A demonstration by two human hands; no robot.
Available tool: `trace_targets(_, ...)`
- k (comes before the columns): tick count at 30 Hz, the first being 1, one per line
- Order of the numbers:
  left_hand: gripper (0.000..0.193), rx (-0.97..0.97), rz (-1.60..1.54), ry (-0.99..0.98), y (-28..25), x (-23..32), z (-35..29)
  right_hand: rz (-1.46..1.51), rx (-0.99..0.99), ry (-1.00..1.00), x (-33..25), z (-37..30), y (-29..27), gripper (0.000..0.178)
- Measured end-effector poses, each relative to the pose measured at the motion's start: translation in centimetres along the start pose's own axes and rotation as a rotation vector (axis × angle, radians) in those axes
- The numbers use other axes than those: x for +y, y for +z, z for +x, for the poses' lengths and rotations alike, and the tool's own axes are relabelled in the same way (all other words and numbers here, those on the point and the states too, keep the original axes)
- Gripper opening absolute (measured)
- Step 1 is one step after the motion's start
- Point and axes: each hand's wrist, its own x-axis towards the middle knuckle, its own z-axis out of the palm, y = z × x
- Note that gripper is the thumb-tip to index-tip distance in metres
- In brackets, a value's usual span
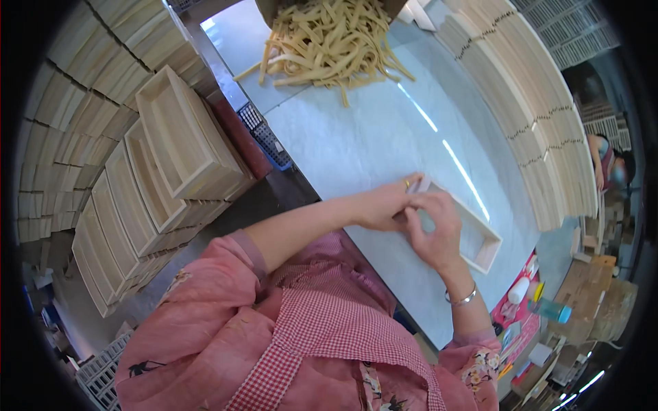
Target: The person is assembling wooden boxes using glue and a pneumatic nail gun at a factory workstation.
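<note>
- A glossy, pale grey tabletop (pixel 356 137) before me.
- A heap of flat, cream-yellow strips (pixel 336 51) at its far end.
- A pale, rectangular wooden frame (pixel 489 253) on the tabletop, nearer me.
- My left hand (pixel 389 205) and right hand (pixel 437 229), together at its far-left end, fingers curled; I cannot tell what they grip.

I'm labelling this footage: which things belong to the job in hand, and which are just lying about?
Seems part of the job:
frame, at left hand and right hand
table, under it
stacked frames, likely
tan strips, perhaps

Seems just lying about:
white bottle
teal-capped bottle
blue basket
</note>
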Motion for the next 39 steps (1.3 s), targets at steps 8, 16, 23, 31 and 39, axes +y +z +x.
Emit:
trace_targets(8,0.080,-0.036,0.020,-0.139,-1.3,3.1,0.4,-0.241,-0.074,-0.260,10.7,16.0,7.7,0.018)
trace_targets(16,0.087,0.018,0.076,-0.090,-0.4,1.7,0.3,-0.348,-0.040,0.248,15.4,20.1,11.1,0.013)
trace_targets(23,0.087,-0.003,0.105,-0.037,-0.3,1.2,0.2,-0.056,0.212,0.157,14.7,16.7,3.4,0.012)
trace_targets(31,0.111,0.009,0.009,-0.132,-1.2,2.0,0.4,0.076,0.327,0.477,11.9,8.7,-5.1,0.011)
trace_targets(39,0.116,0.091,0.046,-0.151,-0.6,1.5,0.0,0.149,-0.230,0.411,8.2,4.5,-1.6,0.011)
